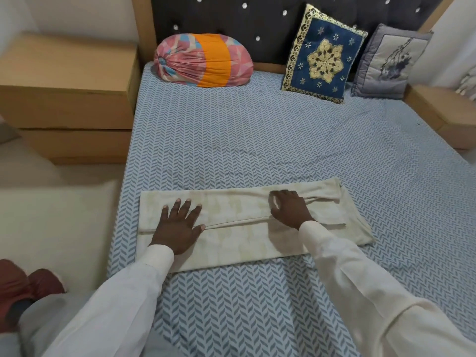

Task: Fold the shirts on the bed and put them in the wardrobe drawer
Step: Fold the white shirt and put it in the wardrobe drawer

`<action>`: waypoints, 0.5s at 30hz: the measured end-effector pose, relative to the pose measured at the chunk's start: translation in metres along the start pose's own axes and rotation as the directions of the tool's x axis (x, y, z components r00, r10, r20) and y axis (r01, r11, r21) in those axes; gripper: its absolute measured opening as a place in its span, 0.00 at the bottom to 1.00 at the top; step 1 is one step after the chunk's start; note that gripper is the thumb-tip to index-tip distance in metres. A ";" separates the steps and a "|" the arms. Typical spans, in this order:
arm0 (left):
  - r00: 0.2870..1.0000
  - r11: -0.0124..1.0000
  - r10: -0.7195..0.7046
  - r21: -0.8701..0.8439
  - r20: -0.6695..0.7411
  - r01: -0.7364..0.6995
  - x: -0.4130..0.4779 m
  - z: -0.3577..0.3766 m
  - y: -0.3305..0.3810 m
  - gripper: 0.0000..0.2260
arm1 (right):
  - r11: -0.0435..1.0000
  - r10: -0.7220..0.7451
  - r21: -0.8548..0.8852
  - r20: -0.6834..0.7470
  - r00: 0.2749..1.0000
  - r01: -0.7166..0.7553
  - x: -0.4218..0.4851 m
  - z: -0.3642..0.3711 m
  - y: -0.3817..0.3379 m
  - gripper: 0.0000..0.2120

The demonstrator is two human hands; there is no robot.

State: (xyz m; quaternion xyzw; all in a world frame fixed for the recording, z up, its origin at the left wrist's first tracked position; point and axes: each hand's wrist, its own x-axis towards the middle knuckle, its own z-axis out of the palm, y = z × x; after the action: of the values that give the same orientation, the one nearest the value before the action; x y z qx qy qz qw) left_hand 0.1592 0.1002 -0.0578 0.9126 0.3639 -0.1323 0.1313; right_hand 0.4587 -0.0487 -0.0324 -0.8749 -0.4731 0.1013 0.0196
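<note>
- Shirt point(239, 212), cream, folded into a long strip across the bed point(257, 140).
- Left hand point(177, 228) presses it flat, fingers spread.
- Right hand point(289, 210) pinches a fold, fingers curled.

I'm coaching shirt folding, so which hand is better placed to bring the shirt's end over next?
Probably the right hand: its fingers pinch a fold of the cream shirt near its right end, while the left hand lies flat, pinning the other end.

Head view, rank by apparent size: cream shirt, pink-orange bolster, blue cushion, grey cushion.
1. cream shirt, though it is nearest the camera.
2. blue cushion and pink-orange bolster: too alike to rank.
3. grey cushion, partly hidden behind the blue cushion.
</note>
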 end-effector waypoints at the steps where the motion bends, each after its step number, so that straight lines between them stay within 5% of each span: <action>1: 1.000 1.000 0.000 0.006 -0.016 0.000 -0.004 0.000 -0.004 0.35 | 1.000 0.004 -0.023 0.029 1.000 -0.004 0.001 -0.001 -0.012 0.16; 5: 0.999 1.000 -0.020 0.004 -0.031 0.020 -0.018 -0.001 -0.018 0.27 | 0.999 0.021 0.033 0.133 0.991 -0.026 0.009 -0.005 -0.053 0.11; 8: 0.997 0.996 -0.054 0.075 -0.048 0.058 -0.027 0.001 -0.030 0.29 | 0.973 0.134 0.184 0.047 0.990 -0.141 0.025 -0.005 -0.056 0.15; 11: 0.992 0.988 -0.113 0.099 -0.058 0.119 -0.034 0.001 -0.043 0.32 | 0.964 0.246 0.067 0.137 0.960 -0.256 0.034 -0.002 -0.057 0.23; 15: 0.988 0.987 -0.143 0.071 -0.059 0.147 -0.037 -0.003 -0.054 0.31 | 0.984 0.134 0.090 0.182 0.974 -0.152 0.027 0.007 -0.104 0.22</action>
State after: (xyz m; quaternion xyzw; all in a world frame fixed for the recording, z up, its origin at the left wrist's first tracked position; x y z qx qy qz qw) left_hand 0.0957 0.1156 -0.0506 0.8912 0.4276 -0.1303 0.0773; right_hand 0.3854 0.0305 -0.0304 -0.8922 -0.4029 0.2033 0.0158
